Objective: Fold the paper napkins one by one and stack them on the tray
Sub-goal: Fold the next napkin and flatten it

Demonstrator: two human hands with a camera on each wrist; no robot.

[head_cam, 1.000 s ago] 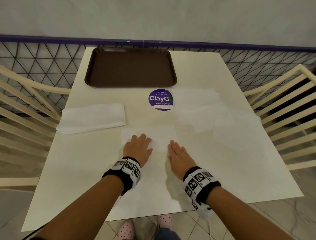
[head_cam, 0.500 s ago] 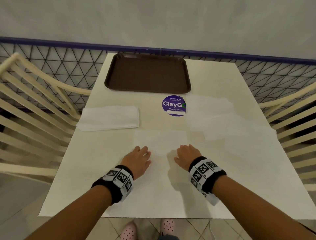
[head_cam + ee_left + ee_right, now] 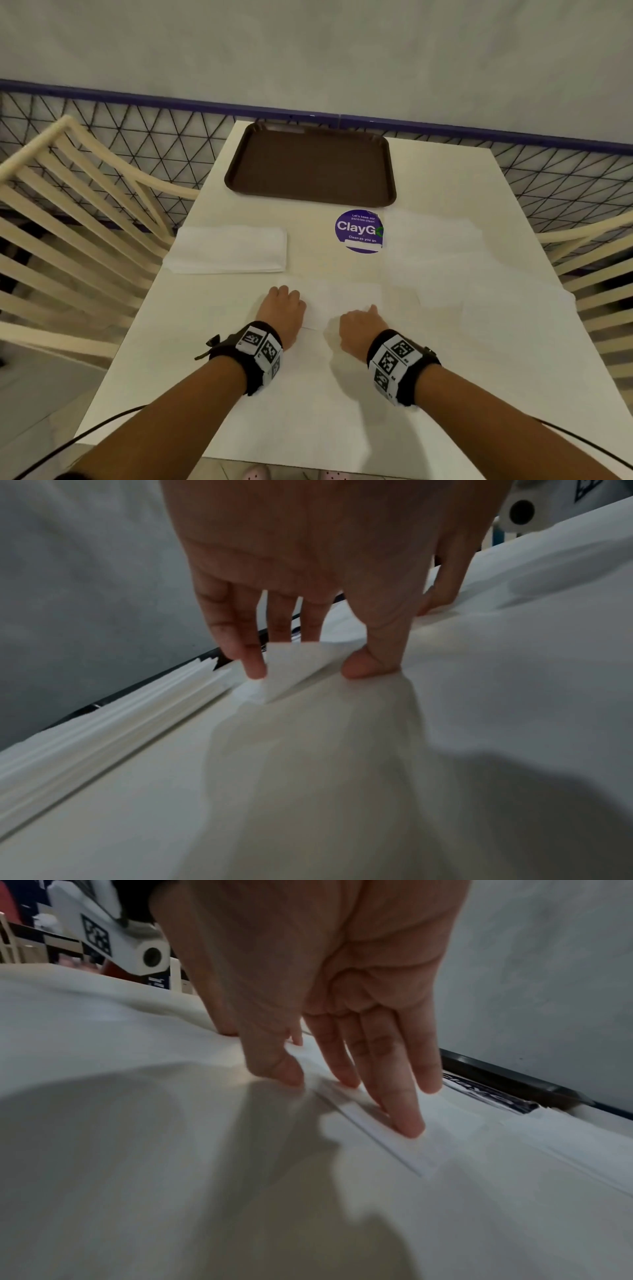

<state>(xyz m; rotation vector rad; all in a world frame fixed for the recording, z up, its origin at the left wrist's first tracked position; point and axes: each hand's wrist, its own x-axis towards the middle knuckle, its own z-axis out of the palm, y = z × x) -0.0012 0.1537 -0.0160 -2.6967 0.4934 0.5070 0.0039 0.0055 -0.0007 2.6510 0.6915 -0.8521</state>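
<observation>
A flat white napkin (image 3: pixel 346 301) lies on the table in front of me. My left hand (image 3: pixel 283 303) sits at its near left corner with the fingers curled down. In the left wrist view that hand (image 3: pixel 308 669) has the napkin corner (image 3: pixel 291 669) lifted between a fingertip (image 3: pixel 253 669) and the thumb. My right hand (image 3: pixel 361 320) is at the near right corner. The right wrist view shows its fingers (image 3: pixel 407 1123) fairly straight, tips pressing on the napkin (image 3: pixel 421 1148). A brown tray (image 3: pixel 310 164) lies bare at the far edge.
A pile of folded white napkins (image 3: pixel 227 248) sits at the left. Several flat napkins (image 3: pixel 435 250) are spread at the right, one overlapping a round purple sticker (image 3: pixel 358 231). Slatted cream chairs (image 3: pixel 68 212) flank the white table (image 3: pixel 308 404); a mesh railing runs behind.
Both hands lay flat on the napkin, then drew back to its near corners and the fingers bent down. The left hand has lifted a corner.
</observation>
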